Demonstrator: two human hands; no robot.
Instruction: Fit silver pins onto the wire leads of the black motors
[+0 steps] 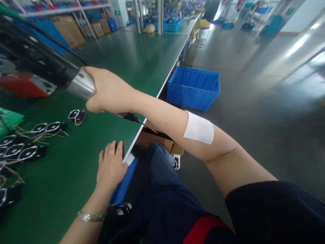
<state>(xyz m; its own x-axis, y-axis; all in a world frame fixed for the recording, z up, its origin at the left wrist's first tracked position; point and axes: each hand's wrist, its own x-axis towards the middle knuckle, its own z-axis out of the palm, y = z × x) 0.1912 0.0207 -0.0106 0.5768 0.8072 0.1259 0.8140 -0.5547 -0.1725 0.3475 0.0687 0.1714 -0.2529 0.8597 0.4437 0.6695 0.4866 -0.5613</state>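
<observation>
My right hand (pixel 109 89) is closed around an electric screwdriver with a long black body (pixel 48 57) and a silver collar (pixel 82 83). A black tapered end with a thin rod (pixel 130 117) sticks out below the wrist. The screwdriver is partly blurred, and my fingers hide its middle. Palm down at the white table edge, my left hand (pixel 111 166) rests with its fingers stretched out on the green tabletop (pixel 83 152). Left of it lie several black cooling fans (pixel 27 152) with coloured wires. A single fan (pixel 76 115) sits nearer my right hand.
A blue plastic crate (pixel 194 88) stands on the floor beyond the table edge. Under the edge are a cardboard box (pixel 154 140) and another blue bin (pixel 124 186). A red-orange object (pixel 25 84) sits at the left. Far back, a person (pixel 204 20) is beside the table.
</observation>
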